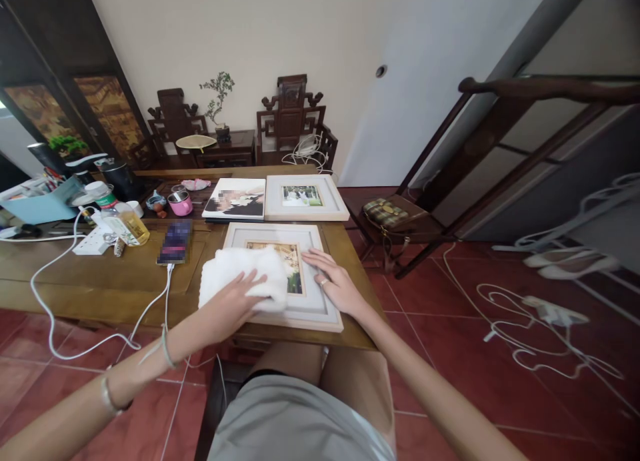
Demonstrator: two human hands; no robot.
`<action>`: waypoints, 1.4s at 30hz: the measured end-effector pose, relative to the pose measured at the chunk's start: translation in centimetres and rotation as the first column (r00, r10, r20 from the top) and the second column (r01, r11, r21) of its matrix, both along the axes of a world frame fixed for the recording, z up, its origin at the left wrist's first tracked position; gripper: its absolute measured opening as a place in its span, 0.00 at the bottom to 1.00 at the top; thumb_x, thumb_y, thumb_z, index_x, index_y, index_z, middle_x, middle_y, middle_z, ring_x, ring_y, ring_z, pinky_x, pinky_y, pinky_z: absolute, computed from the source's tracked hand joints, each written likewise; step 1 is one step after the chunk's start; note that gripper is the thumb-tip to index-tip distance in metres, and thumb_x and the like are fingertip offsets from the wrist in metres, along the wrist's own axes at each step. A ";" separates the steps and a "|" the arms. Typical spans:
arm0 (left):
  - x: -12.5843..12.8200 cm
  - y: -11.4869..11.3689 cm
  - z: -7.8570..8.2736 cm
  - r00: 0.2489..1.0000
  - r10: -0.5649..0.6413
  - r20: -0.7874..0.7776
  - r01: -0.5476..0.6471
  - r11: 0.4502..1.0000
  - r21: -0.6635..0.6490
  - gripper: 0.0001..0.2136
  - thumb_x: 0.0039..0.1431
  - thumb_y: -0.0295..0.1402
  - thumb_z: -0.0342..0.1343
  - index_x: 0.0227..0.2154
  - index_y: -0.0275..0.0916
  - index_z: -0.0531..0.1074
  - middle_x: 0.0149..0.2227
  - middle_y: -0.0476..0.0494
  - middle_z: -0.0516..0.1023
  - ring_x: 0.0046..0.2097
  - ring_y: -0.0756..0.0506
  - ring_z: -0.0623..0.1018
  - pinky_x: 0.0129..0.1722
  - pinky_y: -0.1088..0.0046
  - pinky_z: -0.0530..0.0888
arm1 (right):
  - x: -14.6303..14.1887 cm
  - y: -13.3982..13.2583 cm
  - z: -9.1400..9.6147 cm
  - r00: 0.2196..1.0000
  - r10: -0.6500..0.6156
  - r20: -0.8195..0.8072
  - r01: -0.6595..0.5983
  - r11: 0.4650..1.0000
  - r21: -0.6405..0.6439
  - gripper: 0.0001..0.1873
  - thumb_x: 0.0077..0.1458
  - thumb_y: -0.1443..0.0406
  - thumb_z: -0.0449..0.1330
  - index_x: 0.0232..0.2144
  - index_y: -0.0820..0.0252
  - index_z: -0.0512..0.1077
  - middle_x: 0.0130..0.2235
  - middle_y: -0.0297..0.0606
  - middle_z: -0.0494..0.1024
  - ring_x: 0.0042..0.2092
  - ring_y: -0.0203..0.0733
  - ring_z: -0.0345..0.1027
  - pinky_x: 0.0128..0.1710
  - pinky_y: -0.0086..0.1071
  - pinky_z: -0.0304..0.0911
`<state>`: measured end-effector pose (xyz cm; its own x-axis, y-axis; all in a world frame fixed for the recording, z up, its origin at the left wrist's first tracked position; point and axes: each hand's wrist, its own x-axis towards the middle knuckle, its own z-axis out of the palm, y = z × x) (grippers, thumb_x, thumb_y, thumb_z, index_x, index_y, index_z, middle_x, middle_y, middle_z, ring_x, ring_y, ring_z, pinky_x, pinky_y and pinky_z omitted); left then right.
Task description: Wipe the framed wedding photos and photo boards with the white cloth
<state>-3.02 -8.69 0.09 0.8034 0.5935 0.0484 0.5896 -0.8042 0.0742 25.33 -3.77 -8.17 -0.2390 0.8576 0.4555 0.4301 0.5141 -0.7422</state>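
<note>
A wooden-edged picture frame (329, 317) with a wide white border and a small photo lies flat at the front edge of the table. Over its left part is a folded white towel (220, 274), hiding part of the photo. My left hand (237, 306) is on the towel, its fingers pressed into the fabric. Against the frame's right side, my right hand (333, 281) rests with fingers stretched out, touching the border near the photo. Behind are a second framed photo (302, 195) and a photo album or print (240, 197), side by side.
On the wooden table (30, 267) stand a phone (175, 241) on a charging cable, an oil-like bottle (125, 224), a white power strip (94, 241), a pink cup (181, 203) and a blue box (43, 201). A chair with a plaid bag (384, 211) stands right; cables (540, 341) lie on the floor.
</note>
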 end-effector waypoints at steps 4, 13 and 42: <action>0.8 6.0 -0.3 0.998 0.057 0.011 -0.057 0.998 -0.011 0.15 0.68 0.32 0.43 0.54 0.43 0.68 0.66 0.41 0.53 0.68 0.37 0.47 0.63 0.50 0.55 | 0.0 0.1 -0.1 1.000 0.002 0.009 -0.002 1.000 0.002 0.26 0.50 0.71 0.52 0.51 0.52 0.72 0.56 0.37 0.72 0.62 0.49 0.56 0.63 0.56 0.48; 2.9 11.3 -0.7 0.989 0.147 -0.021 -0.146 0.987 0.068 0.17 0.68 0.34 0.41 0.55 0.44 0.67 0.65 0.41 0.57 0.66 0.35 0.53 0.61 0.49 0.55 | 0.1 0.1 -0.1 1.000 0.002 0.011 -0.003 1.000 0.005 0.25 0.51 0.71 0.53 0.51 0.51 0.72 0.56 0.37 0.72 0.62 0.49 0.56 0.63 0.56 0.48; 5.9 6.5 -0.4 0.973 -0.038 -0.227 0.053 0.997 0.062 0.17 0.65 0.28 0.45 0.55 0.41 0.66 0.64 0.34 0.57 0.65 0.33 0.57 0.56 0.45 0.61 | 0.1 0.1 -0.1 1.000 0.005 0.026 -0.006 1.000 0.012 0.27 0.50 0.71 0.53 0.54 0.53 0.69 0.58 0.39 0.69 0.62 0.50 0.56 0.63 0.55 0.48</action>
<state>2.89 -2.20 -0.26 0.8242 0.5576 -0.0988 0.5477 -0.8292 -0.1116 25.45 -3.66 -8.23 -0.2554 0.8506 0.4596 0.4460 0.5254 -0.7246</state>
